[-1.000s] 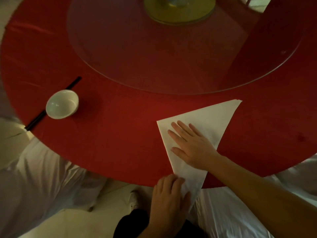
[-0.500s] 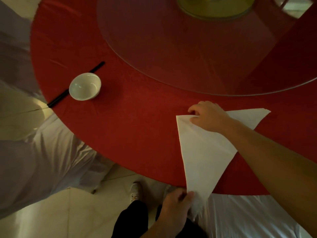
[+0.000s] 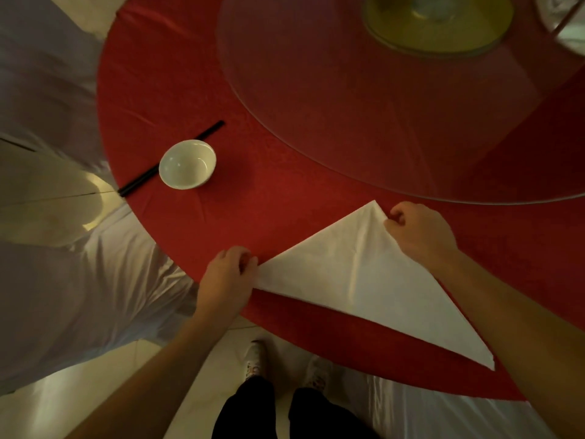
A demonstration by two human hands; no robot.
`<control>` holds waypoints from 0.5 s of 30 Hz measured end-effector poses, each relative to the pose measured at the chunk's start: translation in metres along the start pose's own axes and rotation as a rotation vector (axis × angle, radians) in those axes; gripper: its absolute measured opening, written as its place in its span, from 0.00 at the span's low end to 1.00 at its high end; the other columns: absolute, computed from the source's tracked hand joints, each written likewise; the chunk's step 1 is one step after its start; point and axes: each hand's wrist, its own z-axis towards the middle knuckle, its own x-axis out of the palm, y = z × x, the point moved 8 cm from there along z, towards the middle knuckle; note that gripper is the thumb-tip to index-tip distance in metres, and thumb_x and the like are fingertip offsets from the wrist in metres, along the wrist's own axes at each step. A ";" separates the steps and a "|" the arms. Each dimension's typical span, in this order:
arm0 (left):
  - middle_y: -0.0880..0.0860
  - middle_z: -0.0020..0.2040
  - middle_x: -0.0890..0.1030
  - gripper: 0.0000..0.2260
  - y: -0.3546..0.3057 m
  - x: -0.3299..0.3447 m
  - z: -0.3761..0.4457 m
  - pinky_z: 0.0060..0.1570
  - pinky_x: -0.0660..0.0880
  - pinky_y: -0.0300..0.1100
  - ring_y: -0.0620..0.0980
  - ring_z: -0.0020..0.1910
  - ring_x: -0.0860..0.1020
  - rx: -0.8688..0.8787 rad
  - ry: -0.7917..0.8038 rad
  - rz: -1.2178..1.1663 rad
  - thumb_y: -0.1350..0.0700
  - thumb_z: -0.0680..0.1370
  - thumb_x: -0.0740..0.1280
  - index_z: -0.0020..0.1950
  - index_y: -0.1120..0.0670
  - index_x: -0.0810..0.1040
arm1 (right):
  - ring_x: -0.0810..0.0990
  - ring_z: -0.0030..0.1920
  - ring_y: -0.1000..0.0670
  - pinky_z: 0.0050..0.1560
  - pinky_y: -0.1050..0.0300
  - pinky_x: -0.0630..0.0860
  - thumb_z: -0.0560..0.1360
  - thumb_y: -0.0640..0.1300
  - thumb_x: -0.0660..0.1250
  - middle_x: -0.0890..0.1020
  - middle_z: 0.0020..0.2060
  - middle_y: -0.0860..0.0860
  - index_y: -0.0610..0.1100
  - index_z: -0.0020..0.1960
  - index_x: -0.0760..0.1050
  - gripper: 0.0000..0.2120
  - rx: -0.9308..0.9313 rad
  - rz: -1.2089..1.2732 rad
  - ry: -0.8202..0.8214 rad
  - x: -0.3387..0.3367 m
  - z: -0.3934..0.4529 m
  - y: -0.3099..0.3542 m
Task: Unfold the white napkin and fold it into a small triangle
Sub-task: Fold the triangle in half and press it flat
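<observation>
The white napkin (image 3: 357, 280) lies as a large triangle on the red tablecloth (image 3: 285, 191), near the table's front edge. Its long lower edge runs from the left corner to a point at the lower right. My left hand (image 3: 226, 275) pinches the left corner at the table's rim. My right hand (image 3: 418, 232) pinches the upper corner, just below the glass turntable. My right forearm covers part of the napkin's right side.
A small white bowl (image 3: 187, 164) sits to the left, with black chopsticks (image 3: 139, 180) behind it. A round glass turntable (image 3: 380, 99) carrying a yellow base (image 3: 440, 26) fills the table's middle. White-covered chairs (image 3: 79, 286) stand around the rim.
The napkin has been turned, so its long edge now faces me. My left hand has moved up to the left corner and my right hand holds the top corner.
</observation>
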 end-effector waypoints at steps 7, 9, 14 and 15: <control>0.58 0.76 0.56 0.25 -0.076 0.059 -0.035 0.73 0.50 0.58 0.57 0.76 0.48 0.334 -0.011 0.220 0.47 0.81 0.46 0.75 0.58 0.58 | 0.77 0.63 0.40 0.66 0.45 0.68 0.77 0.42 0.64 0.80 0.61 0.39 0.36 0.61 0.77 0.16 -0.767 0.000 -0.059 0.047 -0.076 0.127; 0.60 0.77 0.52 0.27 -0.077 0.080 -0.040 0.73 0.50 0.60 0.59 0.76 0.45 0.333 0.053 0.282 0.47 0.82 0.46 0.76 0.60 0.53 | 0.72 0.68 0.43 0.70 0.48 0.60 0.80 0.45 0.60 0.77 0.65 0.40 0.37 0.65 0.74 0.18 -0.846 -0.127 0.057 0.077 -0.084 0.136; 0.58 0.77 0.52 0.29 -0.060 0.090 -0.039 0.74 0.47 0.57 0.57 0.76 0.48 0.316 0.071 0.386 0.42 0.81 0.44 0.77 0.59 0.52 | 0.52 0.77 0.49 0.74 0.47 0.43 0.81 0.59 0.39 0.61 0.76 0.48 0.45 0.75 0.58 0.29 -0.717 -0.231 0.200 0.102 -0.069 0.114; 0.57 0.77 0.50 0.30 -0.055 0.091 -0.039 0.74 0.45 0.56 0.56 0.76 0.46 0.294 0.082 0.393 0.40 0.81 0.43 0.77 0.58 0.49 | 0.50 0.77 0.48 0.74 0.46 0.43 0.80 0.62 0.38 0.59 0.76 0.47 0.45 0.76 0.54 0.32 -0.693 -0.261 0.207 0.102 -0.067 0.110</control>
